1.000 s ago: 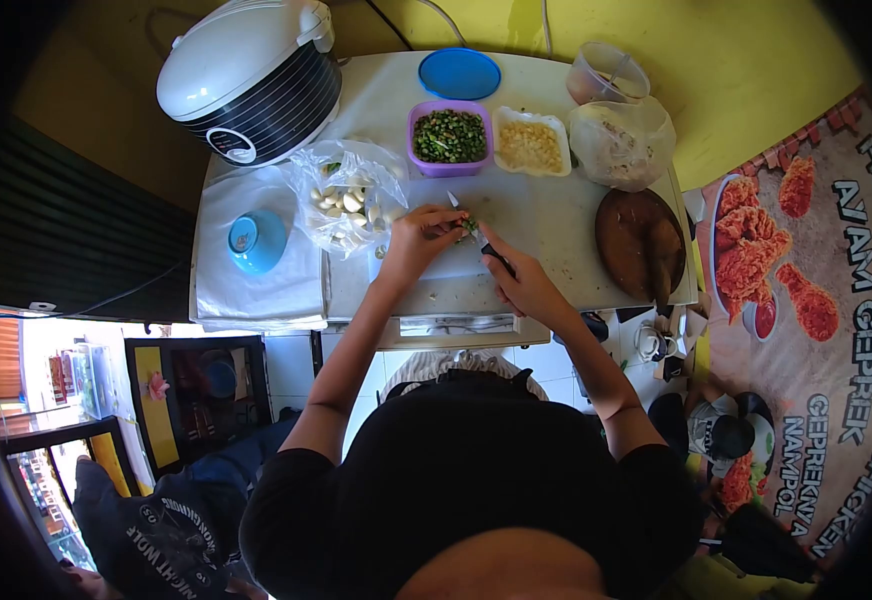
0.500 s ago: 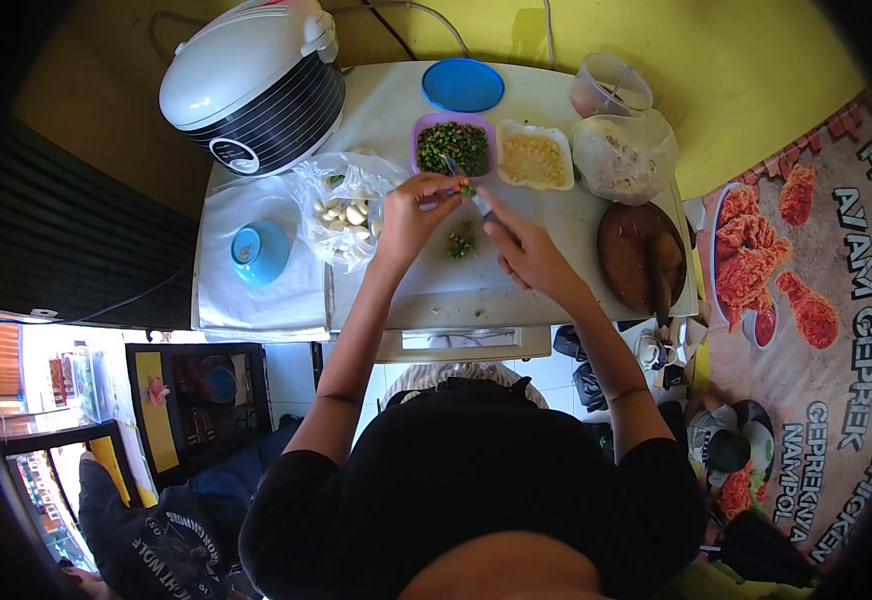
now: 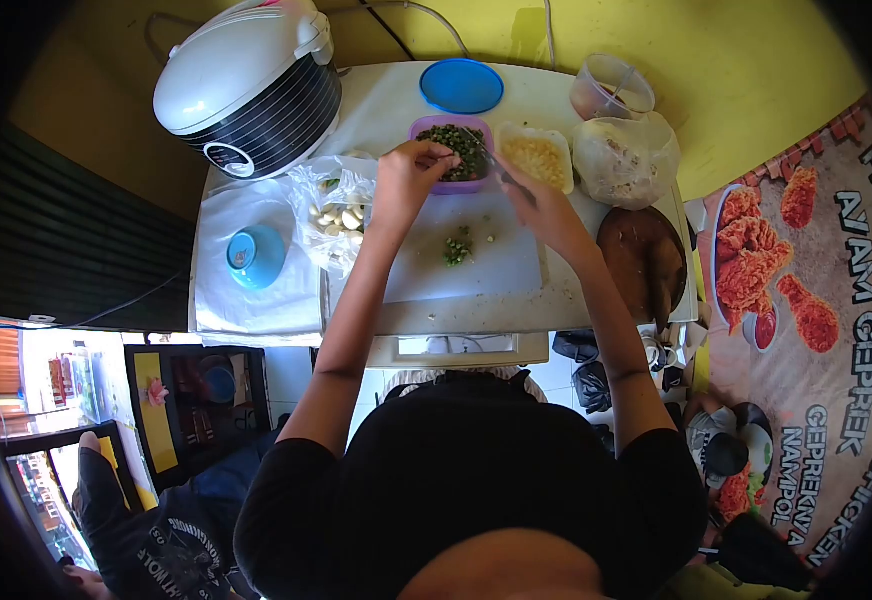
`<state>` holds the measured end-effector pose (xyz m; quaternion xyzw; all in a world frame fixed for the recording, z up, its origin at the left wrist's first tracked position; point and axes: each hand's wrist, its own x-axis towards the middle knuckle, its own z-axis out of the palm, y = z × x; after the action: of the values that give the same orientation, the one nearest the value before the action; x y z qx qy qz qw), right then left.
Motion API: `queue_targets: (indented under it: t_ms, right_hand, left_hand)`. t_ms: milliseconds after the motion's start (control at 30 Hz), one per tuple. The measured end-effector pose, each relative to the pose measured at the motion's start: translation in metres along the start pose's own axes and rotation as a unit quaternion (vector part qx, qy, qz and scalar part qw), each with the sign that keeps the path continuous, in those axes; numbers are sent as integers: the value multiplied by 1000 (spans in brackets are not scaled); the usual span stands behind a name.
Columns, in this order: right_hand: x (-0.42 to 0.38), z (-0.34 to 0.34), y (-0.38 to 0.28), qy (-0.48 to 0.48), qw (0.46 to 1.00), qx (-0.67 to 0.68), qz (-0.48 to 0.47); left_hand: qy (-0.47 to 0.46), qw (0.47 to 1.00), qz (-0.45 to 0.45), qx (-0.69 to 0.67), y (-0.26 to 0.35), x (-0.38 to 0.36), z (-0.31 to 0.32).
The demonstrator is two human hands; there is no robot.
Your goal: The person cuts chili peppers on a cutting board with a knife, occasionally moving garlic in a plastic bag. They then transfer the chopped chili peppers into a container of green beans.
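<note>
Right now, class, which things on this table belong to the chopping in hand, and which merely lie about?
In hand: left hand, right hand, knife, purple tub of chopped greens, cutting board, small green pile.

Lying about: rice cooker, blue lid, blue bowl, bag of garlic.

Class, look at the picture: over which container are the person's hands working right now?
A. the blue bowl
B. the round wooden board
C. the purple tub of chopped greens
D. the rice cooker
C: the left hand and the right hand, which holds a knife, meet at the purple tub of chopped greens.
</note>
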<state>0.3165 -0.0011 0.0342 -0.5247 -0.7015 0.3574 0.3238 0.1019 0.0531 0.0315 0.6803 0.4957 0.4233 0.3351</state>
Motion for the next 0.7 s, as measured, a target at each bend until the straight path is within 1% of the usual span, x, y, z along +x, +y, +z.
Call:
queue_targets:
  t_ms: [33,100,133,200,333,400,467,533,567,600,633,667,700]
  right_hand:
    - [-1,-1,0,-3,1000,17,5]
    - [-5,-2,0,1,1000,24,3]
    - [-6,-2,1,5,999,32,1]
    - [-6,-2,3,6,999,39,4]
    - [-12,-1,1,10,998,62,6]
    - [-19,-6,-4,0,998,59,3]
    - [-29,-9,-3,-10,998,56,1]
    - [-40,-12,5,-33,998,49,28]
    - [-47,-16,9,-34,998,49,29]
    - [-54,-21,12,-67,995,48,54]
    - [-61,-24,15,-99,991,47,79]
    - [-66,-25,19,-100,991,47,80]
    - [-70,-25,25,-71,994,12,82]
  left_hand:
    - [-1,1000,0,0,-3,1,1]
    - [35,989,104,96,-12,4,3]
    - [34,989,104,96,-14,4,4]
    - [52,976,162,134,-18,3,7]
    - [61,976,145,153,-16,4,6]
    - [36,985,103,135,-7,2,2]
    - [43,986,97,126,-3,2,2]
    - [50,988,91,118,-1,0,0]
    - [63,990,87,88,1,-3,0]
    - [76,992,84,58,4,-6,-2]
    - [76,992,83,58,7,-11,-4]
    - [73,993,90,33,12,-19,-7]
    - [70,993,97,9,14,-28,-9]
